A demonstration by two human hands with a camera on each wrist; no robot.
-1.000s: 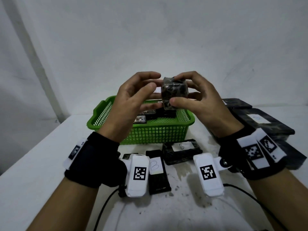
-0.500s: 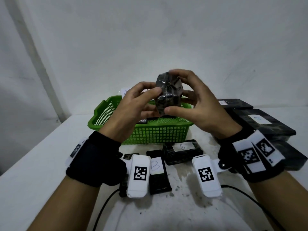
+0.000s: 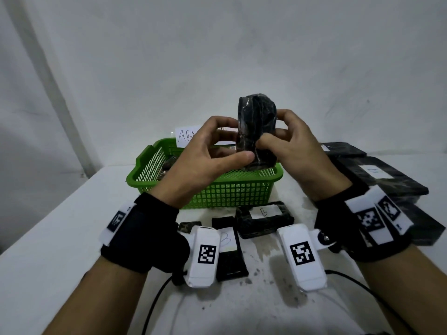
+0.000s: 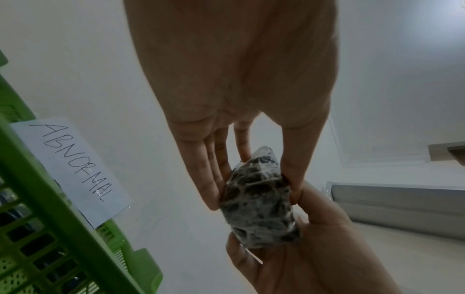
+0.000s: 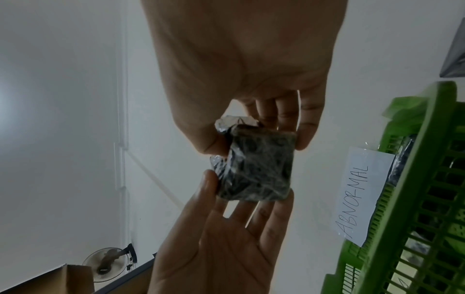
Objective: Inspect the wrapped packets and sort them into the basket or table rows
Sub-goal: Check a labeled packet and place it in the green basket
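Above the basket (image 3: 232,189): packet (image 3: 256,131) up between left hand (image 3: 205,163) and right hand (image 3: 297,153), fingers pinching its sides.
Sorted: some in basket, labelled packets (image 3: 263,217) on surface (image 3: 60,238).
Left: verdict, then placing.

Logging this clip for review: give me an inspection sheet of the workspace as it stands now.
Surface: white table, dark specks near its front.
Job's things: wrapped packet held up over green basket; basket holds packets and an ABNORMAL label; B-labelled packets lie in front.
Clutter: larger black packages at right.
Grippers: left hand and right hand both pinch the packet.
Cables: black cable trails over the table's front.
Surroundings: plain white wall.
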